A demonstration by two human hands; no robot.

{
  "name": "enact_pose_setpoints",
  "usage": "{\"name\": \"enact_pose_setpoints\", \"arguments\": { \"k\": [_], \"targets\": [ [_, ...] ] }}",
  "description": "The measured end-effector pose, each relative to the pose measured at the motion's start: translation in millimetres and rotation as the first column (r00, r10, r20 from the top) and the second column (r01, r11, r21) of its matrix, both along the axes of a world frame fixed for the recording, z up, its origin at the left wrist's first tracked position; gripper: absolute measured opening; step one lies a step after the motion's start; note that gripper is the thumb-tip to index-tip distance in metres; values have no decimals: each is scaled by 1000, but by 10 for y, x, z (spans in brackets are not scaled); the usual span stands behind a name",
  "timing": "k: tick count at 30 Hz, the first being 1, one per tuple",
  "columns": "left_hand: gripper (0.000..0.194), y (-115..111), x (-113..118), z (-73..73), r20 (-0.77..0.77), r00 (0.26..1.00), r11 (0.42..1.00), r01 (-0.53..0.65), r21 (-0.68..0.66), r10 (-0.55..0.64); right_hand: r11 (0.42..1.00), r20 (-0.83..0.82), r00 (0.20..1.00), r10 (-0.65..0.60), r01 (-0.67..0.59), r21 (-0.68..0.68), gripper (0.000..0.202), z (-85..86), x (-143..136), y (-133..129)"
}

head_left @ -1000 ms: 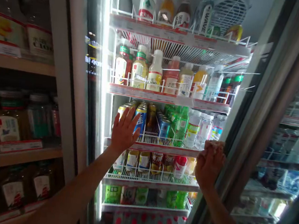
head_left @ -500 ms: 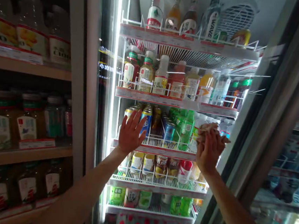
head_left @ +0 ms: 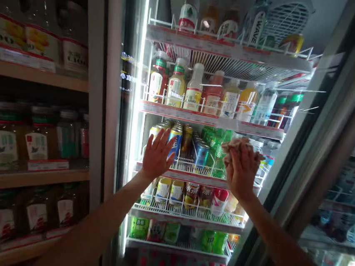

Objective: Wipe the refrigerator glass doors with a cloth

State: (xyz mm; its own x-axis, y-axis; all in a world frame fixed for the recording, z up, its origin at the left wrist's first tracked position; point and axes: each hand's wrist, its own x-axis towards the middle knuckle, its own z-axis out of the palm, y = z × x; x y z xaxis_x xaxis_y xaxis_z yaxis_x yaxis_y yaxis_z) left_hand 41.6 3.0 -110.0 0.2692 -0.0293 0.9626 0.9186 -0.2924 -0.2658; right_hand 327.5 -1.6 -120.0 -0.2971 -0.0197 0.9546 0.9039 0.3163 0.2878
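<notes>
Bunched under the fingers of my right hand point(head_left: 240, 176) is a crumpled, pale brownish cloth point(head_left: 237, 149). It is in front of the right part of the middle shelf and covers some bottles there. My left hand point(head_left: 158, 156) is raised with palm forward, fingers spread and nothing in it, in front of the cans at the shelf's left. Both hands appear to be against the glass door point(head_left: 128, 78) of a lit drinks cooler, where reflected lettering shows. Behind the glass are a blue can point(head_left: 201, 154) and green bottles point(head_left: 225, 139).
Wooden shelves point(head_left: 28, 179) with rows of juice bottles point(head_left: 3, 145) stand at the left. The cooler's metal frame point(head_left: 328, 135) runs down the right side, with more bottled drinks beyond it. Wire shelves point(head_left: 184, 221) inside the cooler carry several rows of bottles and packs.
My right hand has moved left with the cloth, which now covers part of the green bottles. My left hand has stayed nearly in place. The view has shifted slightly.
</notes>
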Motion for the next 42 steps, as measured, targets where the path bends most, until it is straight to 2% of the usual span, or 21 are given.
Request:
{"name": "enact_pose_setpoints", "arguments": {
  "k": [1,2,6,7,8,9,13,14,15,17,19,21,23,26,28,30,32,34,36,40,42],
  "targets": [
    [62,-6,-9,-21,0,1000,1000,-6,-1,6,1000,10,1000,1,-1,-12,59,4,-55,3],
    [61,-16,-25,-55,-5,1000,1000,-14,-6,14,999,59,998,8,-6,-42,58,-70,-120,-11],
    [59,-96,-163,-298,-73,996,997,-52,-64,47,981,401,909,113,-38,-190,46,-721,-346,-136],
    [59,-122,-208,-370,-90,994,994,-64,-84,56,978,441,887,138,-53,-200,44,-811,-381,-153],
    [59,-148,-251,-437,-101,993,992,-74,-103,64,978,445,883,148,-64,-200,43,-823,-411,-156],
    [59,-174,-290,-498,-107,992,989,-83,-120,71,979,411,900,144,-70,-189,43,-755,-440,-145],
    [61,-254,-401,-681,-68,992,981,-113,-155,104,992,113,992,63,-50,-115,49,-141,-580,-45],
    [62,-270,-423,-724,-37,992,978,-127,-165,122,992,93,994,60,-49,-119,51,-62,-620,-38],
    [63,-287,-447,-772,2,990,973,-141,-181,143,989,119,990,71,-54,-139,52,-58,-660,-45],
    [65,-325,-505,-883,78,980,960,-160,-228,182,975,292,947,136,-76,-208,55,-260,-725,-95],
    [66,-369,-573,-999,120,971,947,-167,-273,206,961,515,826,227,-105,-256,54,-587,-759,-157],
    [64,-418,-639,-1090,112,970,935,-174,-310,218,958,646,712,274,-139,-252,50,-801,-771,-188],
    [61,-467,-687,-1139,81,971,922,-186,-341,226,962,651,712,264,-144,-232,47,-773,-792,-173],
    [57,-539,-715,-1165,43,968,898,-210,-388,245,971,472,857,205,-115,-211,49,-500,-885,-108],
    [56,-594,-720,-1207,33,963,878,-231,-419,269,970,393,900,189,-109,-216,50,-463,-983,-91],
    [56,-661,-736,-1298,17,955,851,-254,-460,295,964,458,860,225,-128,-234,50,-643,-1091,-115],
    [57,-735,-775,-1425,-7,947,819,-282,-500,322,952,584,758,290,-166,-256,49,-914,-1212,-152],
    [57,-804,-834,-1550,-28,936,791,-312,-526,351,939,646,683,340,-208,-274,46,-1067,-1357,-165],
    [57,-864,-893,-1639,-16,921,773,-335,-539,388,929,625,690,365,-230,-289,47,-993,-1533,-147],
    [58,-958,-940,-1699,38,894,744,-347,-572,446,921,504,780,371,-241,-305,54,-612,-1892,-103],
    [58,-997,-928,-1710,49,886,733,-348,-584,460,918,535,753,384,-248,-309,54,-635,-2011,-111]
  ]
}}
